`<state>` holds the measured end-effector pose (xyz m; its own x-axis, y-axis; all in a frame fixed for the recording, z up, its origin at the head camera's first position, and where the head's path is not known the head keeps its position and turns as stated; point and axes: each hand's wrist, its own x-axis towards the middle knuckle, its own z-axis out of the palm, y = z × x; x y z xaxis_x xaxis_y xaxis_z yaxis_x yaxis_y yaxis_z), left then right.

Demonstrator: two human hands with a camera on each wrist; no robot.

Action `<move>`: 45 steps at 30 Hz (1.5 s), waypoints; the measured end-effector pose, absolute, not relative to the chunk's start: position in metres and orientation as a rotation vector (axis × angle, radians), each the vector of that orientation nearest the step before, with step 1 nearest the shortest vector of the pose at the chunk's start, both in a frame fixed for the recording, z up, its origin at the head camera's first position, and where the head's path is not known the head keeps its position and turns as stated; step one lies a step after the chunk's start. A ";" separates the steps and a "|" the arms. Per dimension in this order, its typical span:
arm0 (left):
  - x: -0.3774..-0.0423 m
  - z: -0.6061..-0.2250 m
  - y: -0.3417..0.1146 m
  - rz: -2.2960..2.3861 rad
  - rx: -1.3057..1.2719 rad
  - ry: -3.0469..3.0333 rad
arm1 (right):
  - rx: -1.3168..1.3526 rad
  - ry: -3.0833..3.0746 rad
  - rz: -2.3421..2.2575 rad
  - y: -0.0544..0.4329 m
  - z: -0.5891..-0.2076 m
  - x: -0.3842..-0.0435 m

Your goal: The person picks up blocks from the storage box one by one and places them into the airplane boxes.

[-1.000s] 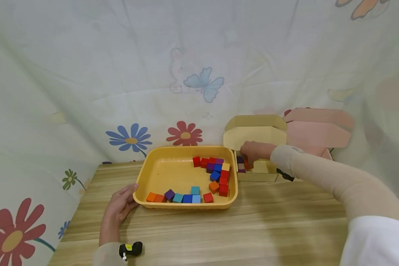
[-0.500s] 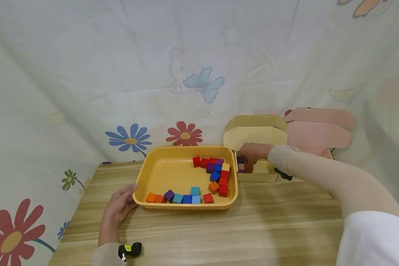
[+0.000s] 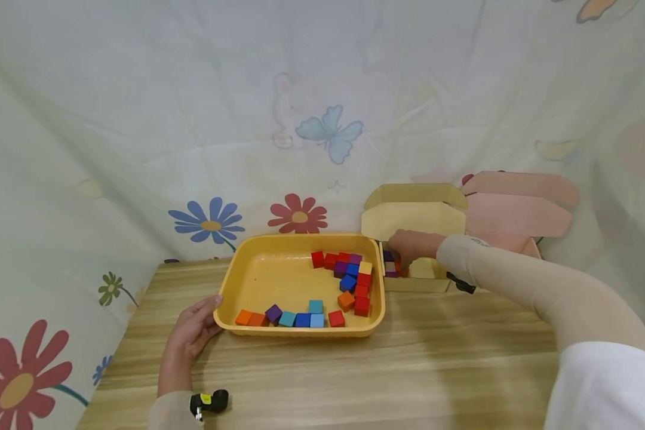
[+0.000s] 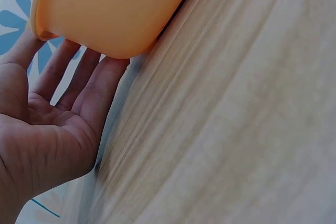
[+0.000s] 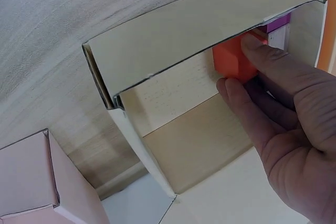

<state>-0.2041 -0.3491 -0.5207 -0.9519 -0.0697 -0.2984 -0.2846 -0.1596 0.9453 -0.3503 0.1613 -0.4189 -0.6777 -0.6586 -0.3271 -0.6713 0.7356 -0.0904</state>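
Observation:
In the head view my left hand (image 3: 190, 331) holds the near left corner of a yellow plastic tray (image 3: 255, 280). Its thumb lies on the rim, and in the left wrist view the fingertips touch the tray's outer wall (image 4: 115, 9). My right hand (image 3: 415, 246) reaches into an open pale yellow cardboard box (image 3: 418, 285) beside the tray. Thumb and fingers pinch an orange-red cube (image 5: 231, 61) inside that box, near its wall, as the right wrist view shows. Purple cubes (image 5: 278, 22) sit partly hidden behind the fingers.
Several coloured cubes, among them a red cube (image 3: 362, 306) and a light blue cube (image 3: 317, 321), lie along the tray's right and near sides. An open pink cardboard box (image 3: 516, 214) stands right of the yellow one. Behind the wooden table (image 3: 328, 382) hangs a flowered cloth (image 3: 220, 119).
The right hand shifts very slightly within the yellow box, its fingers staying by the orange-red cube. The left hand and the tray stay where they were.

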 end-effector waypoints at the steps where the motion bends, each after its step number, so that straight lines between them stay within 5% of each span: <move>1: -0.204 -0.520 -0.349 2.252 -0.413 1.937 | -1.031 2.603 0.044 0.161 -0.419 -0.350; 20: -0.203 -0.519 -0.349 2.282 -0.409 1.910 | -1.113 2.625 -0.109 0.137 -0.374 -0.349; 29: -0.203 -0.517 -0.347 2.287 -0.421 1.895 | -1.157 2.547 -0.179 0.072 -0.366 -0.338; 45: -0.201 -0.520 -0.344 2.267 -0.458 1.919 | -1.650 2.284 0.056 -0.071 -0.396 -0.313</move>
<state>-0.2008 -0.3437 -0.5198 -0.9445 -0.0910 -0.3156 -0.2962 -0.1793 0.9382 -0.3127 -0.0705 -0.3960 -0.2804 -0.9181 -0.2800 -0.9307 0.3315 -0.1549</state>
